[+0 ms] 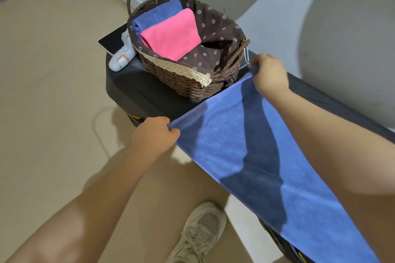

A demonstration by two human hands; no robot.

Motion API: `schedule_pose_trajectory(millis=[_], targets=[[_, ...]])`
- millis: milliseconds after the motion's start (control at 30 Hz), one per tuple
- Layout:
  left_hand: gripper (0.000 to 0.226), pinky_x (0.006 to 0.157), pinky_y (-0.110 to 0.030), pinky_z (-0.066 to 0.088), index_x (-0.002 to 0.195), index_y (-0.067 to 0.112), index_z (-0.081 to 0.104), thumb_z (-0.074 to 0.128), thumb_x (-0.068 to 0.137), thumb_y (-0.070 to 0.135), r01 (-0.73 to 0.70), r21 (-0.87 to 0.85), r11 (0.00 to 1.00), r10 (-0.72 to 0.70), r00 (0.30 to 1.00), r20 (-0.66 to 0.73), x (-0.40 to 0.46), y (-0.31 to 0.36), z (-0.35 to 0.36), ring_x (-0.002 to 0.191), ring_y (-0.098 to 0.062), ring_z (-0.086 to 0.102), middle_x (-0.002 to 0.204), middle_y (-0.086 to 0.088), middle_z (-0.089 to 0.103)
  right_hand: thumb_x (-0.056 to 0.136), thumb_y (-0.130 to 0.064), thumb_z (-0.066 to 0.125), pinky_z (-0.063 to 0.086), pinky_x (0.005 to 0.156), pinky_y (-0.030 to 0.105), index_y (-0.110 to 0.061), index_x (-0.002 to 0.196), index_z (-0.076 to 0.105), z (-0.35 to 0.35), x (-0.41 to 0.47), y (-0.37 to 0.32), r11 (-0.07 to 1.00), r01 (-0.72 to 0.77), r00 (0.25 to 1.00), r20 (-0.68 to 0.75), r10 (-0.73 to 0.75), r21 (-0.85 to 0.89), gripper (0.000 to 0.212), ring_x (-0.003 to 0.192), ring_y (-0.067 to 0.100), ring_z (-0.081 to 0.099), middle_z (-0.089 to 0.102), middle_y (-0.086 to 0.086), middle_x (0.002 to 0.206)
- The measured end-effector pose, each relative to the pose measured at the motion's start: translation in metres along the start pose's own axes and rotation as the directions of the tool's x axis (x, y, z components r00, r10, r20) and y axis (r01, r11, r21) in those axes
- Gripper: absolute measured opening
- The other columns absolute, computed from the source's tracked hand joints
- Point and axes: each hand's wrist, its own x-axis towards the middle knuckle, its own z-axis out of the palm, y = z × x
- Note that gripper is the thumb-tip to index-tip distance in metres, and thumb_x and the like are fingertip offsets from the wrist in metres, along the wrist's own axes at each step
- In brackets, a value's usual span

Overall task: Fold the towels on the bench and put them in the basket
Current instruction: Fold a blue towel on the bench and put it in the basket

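A long blue towel (pixel 245 151) lies spread flat along the dark bench (pixel 136 89), running toward the lower right. My left hand (pixel 155 136) pinches its near corner at the bench's front edge. My right hand (pixel 270 74) grips the far corner, close to the basket's right handle. The brown wicker basket (pixel 183 83), lined with flowered brown cloth, stands on the bench's far end. Inside it lie a folded blue towel (pixel 156 14) and a folded pink towel (pixel 173 34) beside each other.
A white handheld device (pixel 120 57) and a flat tablet (pixel 111 41) rest on the bench left of the basket. A pale wall (pixel 342 28) runs behind the bench. My shoe (pixel 198 235) stands on the beige floor (pixel 53 92) at the front.
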Motion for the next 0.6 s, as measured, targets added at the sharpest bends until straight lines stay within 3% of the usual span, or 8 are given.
schedule_pose_trajectory(millis=[100,167,267,367,433,533,600], targets=[[0.017,0.06,-0.03,0.035,0.088,0.009,0.043,0.05,0.087,0.025,0.072,0.149,0.986,-0.087,0.992,0.093,-0.005,-0.003,-0.004,0.071,-0.023,0.047,0.085,-0.007,0.052,0.092,-0.001,0.042,0.036,0.098,0.031,-0.009,0.144,0.026,0.005,-0.009,-0.005,0.967,-0.029,0.982,0.186,-0.02,0.255,0.056,0.13,0.036,0.04,0.009,0.016,0.155],[0.024,0.061,-0.033,0.035,0.097,0.009,0.034,0.05,0.09,0.026,0.062,0.173,0.983,-0.073,0.996,0.059,-0.01,0.001,-0.006,0.074,-0.025,0.046,0.09,-0.011,0.053,0.092,-0.001,0.041,0.034,0.099,0.027,-0.012,0.148,0.019,0.003,-0.019,0.002,0.963,-0.043,0.971,0.237,-0.022,0.266,0.061,0.136,0.032,0.033,-0.002,0.015,0.157],[0.019,0.059,-0.033,0.036,0.094,0.01,0.033,0.045,0.091,0.023,-0.149,0.207,0.967,0.163,0.985,-0.048,-0.015,0.03,-0.008,0.075,-0.033,0.053,0.085,-0.011,0.057,0.09,-0.003,0.046,0.025,0.105,0.024,-0.005,0.141,0.031,-0.005,-0.04,0.029,0.978,0.014,0.962,0.263,-0.071,0.21,0.053,0.14,0.027,0.026,0.021,0.015,0.152],[0.014,0.049,-0.03,0.027,0.09,0.013,0.033,0.041,0.094,0.023,-0.433,0.196,0.88,0.441,0.898,0.007,-0.024,0.083,-0.003,0.065,-0.03,0.047,0.062,0.0,0.041,0.089,-0.008,0.053,0.027,0.107,0.027,-0.007,0.135,0.041,-0.017,-0.072,0.074,0.986,-0.02,0.938,0.344,-0.04,0.168,0.048,0.138,0.025,0.03,0.025,0.014,0.15],[0.01,0.047,-0.031,0.025,0.092,0.011,0.038,0.042,0.093,0.02,-0.56,0.151,0.815,0.56,0.827,0.047,-0.032,0.125,0.007,0.065,-0.032,0.048,0.06,-0.002,0.041,0.09,-0.01,0.052,0.03,0.106,0.028,-0.008,0.13,0.046,-0.029,-0.095,0.113,0.983,-0.108,0.94,0.337,0.052,0.15,0.041,0.137,0.025,0.032,0.027,0.013,0.149],[0.021,0.062,-0.032,0.035,0.111,0.011,0.045,0.04,0.092,0.017,-0.683,0.112,0.721,0.665,0.729,0.161,-0.045,0.191,0.031,0.085,-0.035,0.056,0.089,-0.01,0.061,0.089,-0.009,0.05,0.033,0.103,0.029,-0.006,0.126,0.05,-0.051,-0.136,0.178,0.951,-0.285,0.934,0.26,0.246,0.124,0.036,0.132,0.027,0.038,0.035,0.012,0.144],[0.025,0.071,-0.031,0.039,0.116,0.013,0.047,0.036,0.093,0.016,-0.749,0.099,0.655,0.701,0.651,0.291,-0.059,0.231,0.049,0.097,-0.031,0.055,0.108,-0.006,0.061,0.088,-0.008,0.048,0.037,0.103,0.035,-0.005,0.123,0.052,-0.063,-0.168,0.221,0.907,-0.407,0.904,0.191,0.384,0.105,0.034,0.128,0.031,0.04,0.041,0.013,0.138]])
